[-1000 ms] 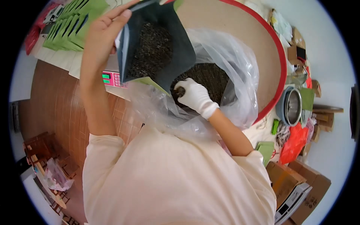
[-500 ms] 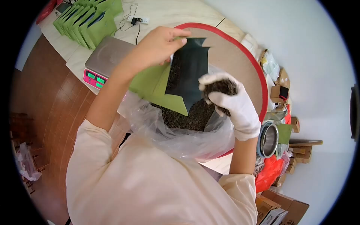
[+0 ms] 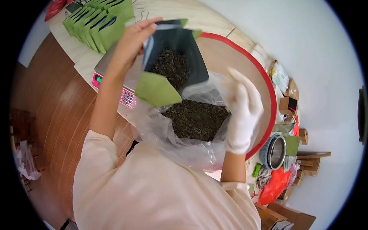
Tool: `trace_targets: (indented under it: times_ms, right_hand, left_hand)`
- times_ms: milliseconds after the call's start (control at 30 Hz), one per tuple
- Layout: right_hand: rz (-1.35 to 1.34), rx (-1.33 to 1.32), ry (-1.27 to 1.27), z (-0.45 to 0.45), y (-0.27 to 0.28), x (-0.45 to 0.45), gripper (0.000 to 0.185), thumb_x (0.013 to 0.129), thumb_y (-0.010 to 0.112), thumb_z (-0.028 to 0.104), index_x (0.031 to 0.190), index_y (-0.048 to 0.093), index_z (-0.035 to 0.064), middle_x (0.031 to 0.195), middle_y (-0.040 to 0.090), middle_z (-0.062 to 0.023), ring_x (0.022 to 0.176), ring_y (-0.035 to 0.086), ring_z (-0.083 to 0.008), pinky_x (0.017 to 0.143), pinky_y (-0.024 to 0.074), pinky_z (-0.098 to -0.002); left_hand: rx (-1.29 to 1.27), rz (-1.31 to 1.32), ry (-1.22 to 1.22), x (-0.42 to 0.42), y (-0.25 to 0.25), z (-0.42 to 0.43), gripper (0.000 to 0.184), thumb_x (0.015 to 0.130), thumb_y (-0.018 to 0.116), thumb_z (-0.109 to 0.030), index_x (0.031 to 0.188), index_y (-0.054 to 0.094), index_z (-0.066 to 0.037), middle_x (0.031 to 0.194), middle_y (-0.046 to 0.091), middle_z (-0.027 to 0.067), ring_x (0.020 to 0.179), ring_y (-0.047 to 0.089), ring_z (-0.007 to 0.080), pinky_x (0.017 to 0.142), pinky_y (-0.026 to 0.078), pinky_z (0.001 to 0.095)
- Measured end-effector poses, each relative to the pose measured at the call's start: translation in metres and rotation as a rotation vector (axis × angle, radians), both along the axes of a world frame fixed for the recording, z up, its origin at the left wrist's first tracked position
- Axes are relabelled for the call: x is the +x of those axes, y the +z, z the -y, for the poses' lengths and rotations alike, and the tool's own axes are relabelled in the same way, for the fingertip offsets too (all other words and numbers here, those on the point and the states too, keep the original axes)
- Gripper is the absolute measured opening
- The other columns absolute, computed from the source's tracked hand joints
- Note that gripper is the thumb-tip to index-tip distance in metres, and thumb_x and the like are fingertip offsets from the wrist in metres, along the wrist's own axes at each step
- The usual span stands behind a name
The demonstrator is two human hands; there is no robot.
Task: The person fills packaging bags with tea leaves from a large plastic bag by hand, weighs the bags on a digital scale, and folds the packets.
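In the head view, your bare left hand pinches the upper left edge of a green pouch, thumb and fingers narrowed on its rim. You have the pouch tilted with its mouth towards you, so its dark lining shows, along with a heap of dark dried leaves inside. To the right of the pouch and apart from it, your right hand, in a white glove, is raised with its fingers stretched out and loosely spread; the fingertips are partly blurred. Between your body and the pouch lies a clear plastic bag, its mouth gaping around a larger mass of loose leaves. That bag sits at the near side of a round tray with a red rim. On the left, partly behind your left forearm, a scale with a pink keypad stands at the edge of the tabletop. Farther left, a row of upright green pouches stands close together. To the right of the tray you have a metal bowl against a blue basket, with a red plastic bag lying just nearer to you.
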State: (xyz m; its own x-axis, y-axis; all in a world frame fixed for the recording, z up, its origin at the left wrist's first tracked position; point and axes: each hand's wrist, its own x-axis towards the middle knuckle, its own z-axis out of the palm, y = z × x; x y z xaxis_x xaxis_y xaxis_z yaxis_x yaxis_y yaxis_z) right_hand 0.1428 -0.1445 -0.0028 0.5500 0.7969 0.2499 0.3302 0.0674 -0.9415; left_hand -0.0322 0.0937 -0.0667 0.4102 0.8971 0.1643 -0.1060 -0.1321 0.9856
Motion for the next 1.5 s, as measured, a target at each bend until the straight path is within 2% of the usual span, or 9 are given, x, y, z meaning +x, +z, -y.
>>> trace_targets:
  times_ms: [100,200,567,733,867,1133,1200,1333,1500]
  right_hand:
    - [-0.024,0.012,0.031,0.033,-0.029,0.001,0.024,0.093,0.051,0.005,0.112,0.067,0.0006,0.075,0.060,0.0004,0.061,0.046,-0.0036,0.059,0.0405,-0.0190]
    - [-0.063,-0.151,0.200,0.051,-0.064,-0.006,0.026,0.093,0.053,0.003,0.114,0.066,0.0012,0.073,0.060,0.0000,0.065,0.050,-0.0045,0.062,0.0419,-0.0183]
    - [0.293,-0.349,0.153,0.058,-0.125,-0.016,0.027,0.086,0.062,0.006,0.111,0.069,0.0127,0.066,0.052,-0.0089,0.054,0.050,-0.0188,0.054,0.0444,-0.0298]
    - [0.281,-0.353,0.193,0.058,-0.132,-0.015,0.026,0.085,0.063,0.006,0.110,0.069,0.0126,0.066,0.052,-0.0084,0.054,0.050,-0.0189,0.054,0.0442,-0.0316]
    - [0.372,-0.457,0.250,0.050,-0.129,-0.017,0.028,0.090,0.058,0.006,0.116,0.067,0.0091,0.075,0.061,-0.0054,0.063,0.055,-0.0122,0.060,0.0454,-0.0255]
    - [0.471,-0.319,0.305,0.034,-0.132,-0.027,0.027,0.084,0.064,0.007,0.109,0.069,0.0137,0.066,0.054,-0.0049,0.053,0.052,-0.0187,0.051,0.0444,-0.0316]
    - [0.527,-0.326,0.311,0.029,-0.124,-0.032,0.026,0.083,0.064,0.007,0.108,0.069,0.0134,0.069,0.057,-0.0052,0.057,0.055,-0.0202,0.054,0.0461,-0.0324]
    - [0.665,-0.033,0.294,-0.002,-0.130,-0.034,0.023,0.081,0.066,0.007,0.103,0.067,0.0115,0.083,0.063,-0.0074,0.072,0.062,-0.0263,0.063,0.0505,-0.0359]
    - [0.696,-0.013,0.228,-0.058,-0.138,-0.049,0.016,0.084,0.065,0.014,0.100,0.066,0.0106,0.085,0.063,-0.0099,0.077,0.063,-0.0291,0.065,0.0503,-0.0395]
  left_hand:
    - [-0.068,0.324,0.193,-0.018,0.011,-0.027,0.032,0.094,0.056,-0.020,0.123,0.062,-0.007,0.063,0.055,-0.0089,0.042,0.038,-0.0012,0.037,0.025,0.0158]
    - [0.041,0.326,0.198,-0.048,-0.008,-0.068,0.034,0.094,0.056,-0.019,0.125,0.061,-0.006,0.064,0.053,-0.0041,0.049,0.044,0.0026,0.043,0.033,0.0183]
    - [-0.147,0.007,0.714,-0.096,-0.164,-0.149,0.052,0.096,0.052,-0.022,0.140,0.038,0.001,0.064,0.055,0.0048,0.048,0.048,0.0109,0.044,0.040,0.0255]
    - [-0.113,-0.050,0.648,-0.111,-0.127,-0.096,0.068,0.095,0.057,-0.029,0.146,0.024,0.003,0.066,0.055,0.0038,0.050,0.048,0.0105,0.046,0.039,0.0250]
    - [0.129,-0.068,0.781,-0.113,-0.144,-0.037,0.052,0.095,0.058,-0.028,0.136,0.040,-0.002,0.068,0.056,0.0031,0.055,0.050,0.0105,0.050,0.041,0.0260]
    - [0.546,-0.502,0.258,-0.043,-0.173,0.023,0.027,0.093,0.060,-0.024,0.107,0.062,0.000,0.087,0.063,0.0030,0.081,0.060,0.0115,0.073,0.048,0.0271]
    - [-0.038,-0.564,0.003,-0.041,-0.172,0.018,0.030,0.094,0.058,-0.028,0.105,0.064,0.000,0.092,0.066,0.0050,0.083,0.060,0.0127,0.077,0.048,0.0281]
    - [-0.109,-0.701,-0.192,-0.041,-0.165,0.025,0.033,0.095,0.056,-0.031,0.101,0.065,0.000,0.093,0.067,0.0052,0.083,0.060,0.0117,0.077,0.048,0.0261]
    - [-0.149,-0.376,-0.107,-0.038,-0.168,0.046,0.025,0.095,0.057,-0.024,0.098,0.066,-0.001,0.083,0.064,-0.0008,0.075,0.055,0.0054,0.068,0.045,0.0218]
